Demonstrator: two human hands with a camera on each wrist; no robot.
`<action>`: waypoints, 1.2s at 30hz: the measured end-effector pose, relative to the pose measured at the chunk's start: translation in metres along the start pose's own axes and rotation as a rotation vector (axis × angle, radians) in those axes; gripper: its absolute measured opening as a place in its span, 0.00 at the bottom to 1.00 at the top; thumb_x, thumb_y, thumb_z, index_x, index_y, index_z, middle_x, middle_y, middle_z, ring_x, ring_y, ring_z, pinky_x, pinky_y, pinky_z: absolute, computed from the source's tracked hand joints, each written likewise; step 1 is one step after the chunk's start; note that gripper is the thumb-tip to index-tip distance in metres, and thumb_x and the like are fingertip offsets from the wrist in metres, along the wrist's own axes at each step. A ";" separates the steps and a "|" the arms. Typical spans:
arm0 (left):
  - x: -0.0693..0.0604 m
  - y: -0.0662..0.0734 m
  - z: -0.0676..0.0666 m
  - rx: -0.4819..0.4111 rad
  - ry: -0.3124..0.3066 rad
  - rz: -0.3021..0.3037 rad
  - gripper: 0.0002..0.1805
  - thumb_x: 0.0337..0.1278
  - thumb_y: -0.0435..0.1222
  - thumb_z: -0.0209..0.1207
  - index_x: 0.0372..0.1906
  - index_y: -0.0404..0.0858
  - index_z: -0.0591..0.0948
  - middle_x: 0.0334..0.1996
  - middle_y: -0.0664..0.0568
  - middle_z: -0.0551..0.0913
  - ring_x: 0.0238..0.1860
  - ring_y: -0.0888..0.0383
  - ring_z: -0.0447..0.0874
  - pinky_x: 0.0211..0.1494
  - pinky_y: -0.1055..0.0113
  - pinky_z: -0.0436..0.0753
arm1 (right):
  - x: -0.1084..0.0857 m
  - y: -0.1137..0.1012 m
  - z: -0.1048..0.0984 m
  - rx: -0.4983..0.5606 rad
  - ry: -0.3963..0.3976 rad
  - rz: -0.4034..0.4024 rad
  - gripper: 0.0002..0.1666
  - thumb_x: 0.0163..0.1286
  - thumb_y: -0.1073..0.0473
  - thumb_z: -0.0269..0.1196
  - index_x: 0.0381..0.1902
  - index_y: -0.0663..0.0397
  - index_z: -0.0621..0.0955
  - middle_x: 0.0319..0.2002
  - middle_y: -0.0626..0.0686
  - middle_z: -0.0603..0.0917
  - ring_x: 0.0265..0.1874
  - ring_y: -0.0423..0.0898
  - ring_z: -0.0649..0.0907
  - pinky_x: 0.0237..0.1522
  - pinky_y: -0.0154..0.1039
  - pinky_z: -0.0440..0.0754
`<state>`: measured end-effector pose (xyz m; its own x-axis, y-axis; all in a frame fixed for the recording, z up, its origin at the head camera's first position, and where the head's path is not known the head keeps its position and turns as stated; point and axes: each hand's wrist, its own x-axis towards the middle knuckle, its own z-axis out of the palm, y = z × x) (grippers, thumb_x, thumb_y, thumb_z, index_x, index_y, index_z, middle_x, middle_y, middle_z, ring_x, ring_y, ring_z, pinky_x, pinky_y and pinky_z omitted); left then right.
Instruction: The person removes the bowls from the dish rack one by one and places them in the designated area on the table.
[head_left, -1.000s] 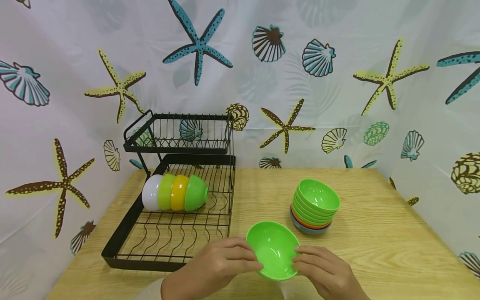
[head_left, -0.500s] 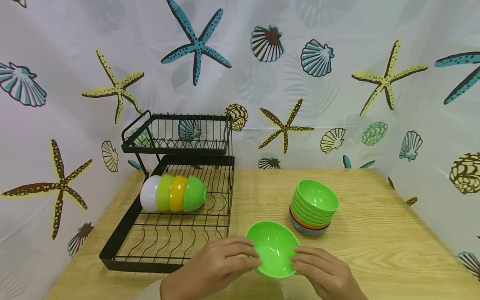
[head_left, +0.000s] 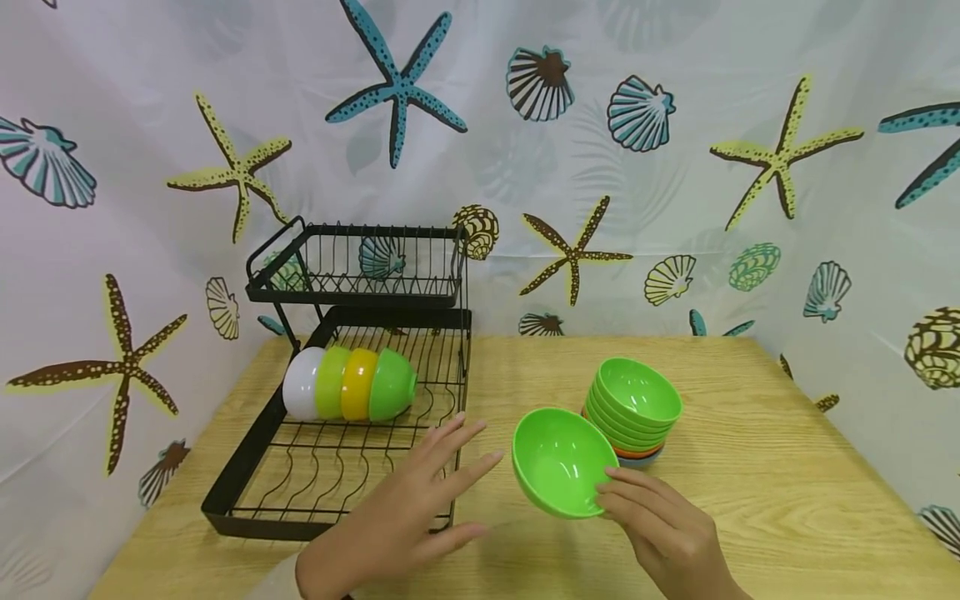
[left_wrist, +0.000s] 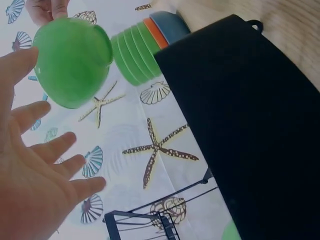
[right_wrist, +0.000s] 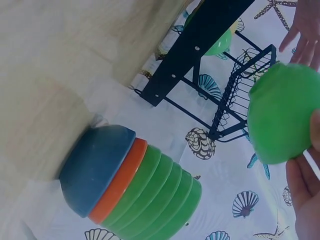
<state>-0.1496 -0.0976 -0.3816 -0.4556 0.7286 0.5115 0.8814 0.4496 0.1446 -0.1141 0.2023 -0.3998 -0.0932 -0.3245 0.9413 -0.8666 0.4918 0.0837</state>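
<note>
A glossy green bowl (head_left: 562, 463) hangs above the table's front middle, tilted with its inside toward the head camera. My right hand (head_left: 667, 527) pinches its right rim, fingers on the inside edge; in the right wrist view the thumb lies on the bowl's outer wall (right_wrist: 282, 117). To the left of the bowl my left hand (head_left: 397, 508) has its fingers spread and extended, apart from the bowl. The left wrist view shows a gap between most of those fingers (left_wrist: 55, 145) and the bowl's underside (left_wrist: 74, 65).
A two-tier black dish rack (head_left: 258, 527) stands at left. Its lower tier holds a row of white (head_left: 302, 385), lime, yellow and green bowls on their sides. Behind the held bowl is a stack of green bowls (head_left: 637, 396) over an orange and a blue one (right_wrist: 95, 167).
My left hand has let go of the bowl and spread its fingers, drawing left. In my right hand, the bowl has moved up and slightly right, closer to the stack in the head view.
</note>
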 end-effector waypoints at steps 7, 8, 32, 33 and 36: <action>-0.008 -0.004 -0.002 0.017 -0.047 -0.087 0.40 0.59 0.56 0.59 0.74 0.56 0.57 0.76 0.53 0.48 0.75 0.47 0.46 0.72 0.42 0.56 | -0.002 0.012 -0.006 -0.124 0.038 0.132 0.19 0.72 0.57 0.58 0.29 0.67 0.86 0.30 0.60 0.86 0.47 0.44 0.84 0.53 0.25 0.77; -0.010 -0.005 -0.002 0.018 -0.042 -0.087 0.40 0.59 0.56 0.60 0.74 0.56 0.58 0.76 0.52 0.48 0.75 0.46 0.46 0.71 0.41 0.57 | -0.003 0.014 -0.007 -0.139 0.039 0.154 0.20 0.72 0.56 0.57 0.29 0.67 0.86 0.30 0.60 0.86 0.48 0.43 0.84 0.53 0.24 0.76; -0.025 -0.014 0.003 -0.018 -0.055 -0.185 0.40 0.57 0.52 0.63 0.73 0.59 0.59 0.76 0.54 0.48 0.75 0.46 0.44 0.66 0.36 0.63 | -0.021 0.087 -0.028 -0.382 0.034 0.333 0.13 0.67 0.59 0.63 0.35 0.65 0.87 0.33 0.61 0.87 0.37 0.62 0.84 0.55 0.16 0.68; -0.025 -0.014 0.003 -0.021 -0.054 -0.186 0.40 0.57 0.51 0.63 0.73 0.59 0.59 0.76 0.54 0.48 0.76 0.46 0.44 0.66 0.36 0.63 | -0.022 0.088 -0.028 -0.382 0.021 0.345 0.08 0.63 0.63 0.65 0.35 0.65 0.87 0.33 0.61 0.87 0.37 0.62 0.84 0.55 0.15 0.67; -0.026 -0.014 0.004 -0.027 -0.045 -0.186 0.40 0.56 0.51 0.64 0.73 0.59 0.60 0.76 0.53 0.48 0.75 0.46 0.44 0.65 0.35 0.64 | -0.024 0.090 -0.029 -0.383 -0.014 0.384 0.13 0.49 0.76 0.70 0.35 0.66 0.86 0.33 0.62 0.87 0.38 0.62 0.84 0.55 0.14 0.66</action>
<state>-0.1509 -0.1209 -0.4000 -0.6157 0.6568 0.4354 0.7841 0.5653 0.2561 -0.1761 0.2775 -0.4052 -0.3767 -0.0734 0.9234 -0.5285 0.8357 -0.1492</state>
